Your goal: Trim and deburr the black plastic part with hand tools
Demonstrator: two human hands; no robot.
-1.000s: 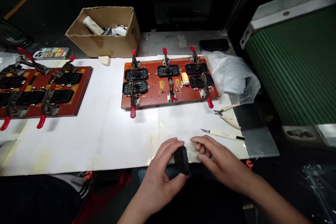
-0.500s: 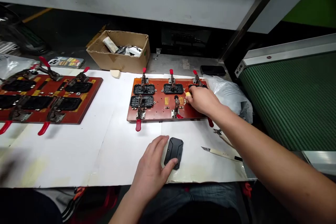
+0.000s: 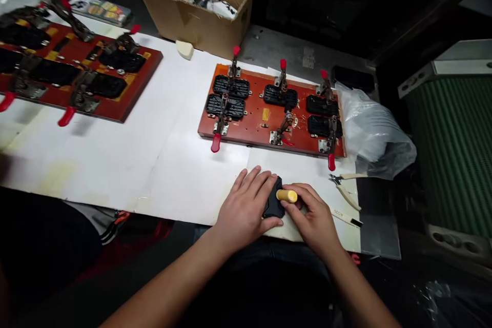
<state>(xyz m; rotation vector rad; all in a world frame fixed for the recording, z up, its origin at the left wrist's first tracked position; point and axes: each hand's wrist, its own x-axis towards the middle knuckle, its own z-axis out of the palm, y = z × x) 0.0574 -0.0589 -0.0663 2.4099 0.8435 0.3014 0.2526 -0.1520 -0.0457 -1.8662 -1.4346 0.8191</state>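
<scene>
A flat black plastic cover with cut corners lies on the white table sheet near the front edge. My left hand holds it from the left, fingertips at its far end and thumb at its near end, hiding part of it. My right hand grips a short yellow cylindrical stick over the cover's right side. The stick's lower end is hidden, so contact with the cover is unclear. Beyond my hands lies a red-brown fixture board with red-handled toggle clamps and several black ribbed covers.
A second clamp board lies at the left. Behind stand a cardboard box and a pale block. At right are a plastic bag, nippers, a partly hidden craft knife and a green conveyor belt.
My right hand has come back from the fixture board to the cover with the yellow stick. My left hand now reaches further over the cover. The head view has shifted.
</scene>
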